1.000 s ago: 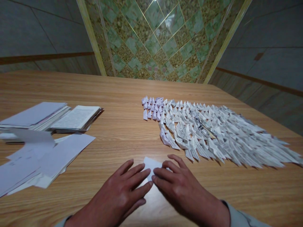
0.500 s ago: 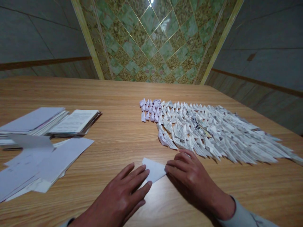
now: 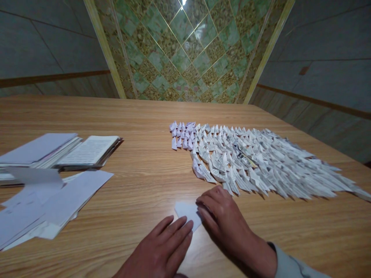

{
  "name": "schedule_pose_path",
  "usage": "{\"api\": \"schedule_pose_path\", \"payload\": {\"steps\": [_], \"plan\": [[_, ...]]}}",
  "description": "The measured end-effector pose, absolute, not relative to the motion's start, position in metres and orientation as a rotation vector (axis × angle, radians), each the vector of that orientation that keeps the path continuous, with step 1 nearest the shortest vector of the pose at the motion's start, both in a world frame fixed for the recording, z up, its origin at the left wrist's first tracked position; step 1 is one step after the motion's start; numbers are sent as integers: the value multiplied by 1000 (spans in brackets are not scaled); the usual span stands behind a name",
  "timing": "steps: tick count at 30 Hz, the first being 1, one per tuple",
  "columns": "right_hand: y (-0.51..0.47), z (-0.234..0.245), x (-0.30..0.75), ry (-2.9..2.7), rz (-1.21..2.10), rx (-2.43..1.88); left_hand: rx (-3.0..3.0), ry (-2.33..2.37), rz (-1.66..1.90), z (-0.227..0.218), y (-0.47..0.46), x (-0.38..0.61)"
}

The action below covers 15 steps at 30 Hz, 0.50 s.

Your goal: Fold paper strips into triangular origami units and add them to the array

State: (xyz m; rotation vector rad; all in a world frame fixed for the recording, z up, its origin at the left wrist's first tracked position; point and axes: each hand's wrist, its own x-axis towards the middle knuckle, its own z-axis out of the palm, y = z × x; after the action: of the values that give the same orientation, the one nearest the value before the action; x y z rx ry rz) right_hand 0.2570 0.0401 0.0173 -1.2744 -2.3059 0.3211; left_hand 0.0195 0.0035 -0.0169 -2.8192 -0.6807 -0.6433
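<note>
A small white piece of folded paper (image 3: 187, 211) lies on the wooden table (image 3: 150, 170) near its front edge. My left hand (image 3: 164, 253) lies flat with its fingers stretched out, the fingertips pressing the paper's near edge. My right hand (image 3: 224, 220) rests on the paper's right side with the fingers curled down onto it. Just beyond my right hand spreads a wide field of several small folded paper pieces (image 3: 252, 162) set in rows.
At the left lie loose white sheets (image 3: 55, 200) and, behind them, an open book and a stack of papers (image 3: 63, 150). A grey wall with a green patterned tile panel (image 3: 188, 50) stands behind the table.
Both hands have drawn back toward me a little. My right hand slid off the paper's top to its right side, and the paper looks smaller, folded in.
</note>
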Motion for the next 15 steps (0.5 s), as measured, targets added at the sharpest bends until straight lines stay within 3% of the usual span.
{"api": "schedule_pose_path", "payload": {"steps": [8, 15], "plan": [[34, 19, 239, -2331, 449, -1550, -2703, -823, -671, -66, -11, 31], [35, 16, 241, -2259, 512, -1462, -2775, -754, -582, -39, -6, 26]]}}
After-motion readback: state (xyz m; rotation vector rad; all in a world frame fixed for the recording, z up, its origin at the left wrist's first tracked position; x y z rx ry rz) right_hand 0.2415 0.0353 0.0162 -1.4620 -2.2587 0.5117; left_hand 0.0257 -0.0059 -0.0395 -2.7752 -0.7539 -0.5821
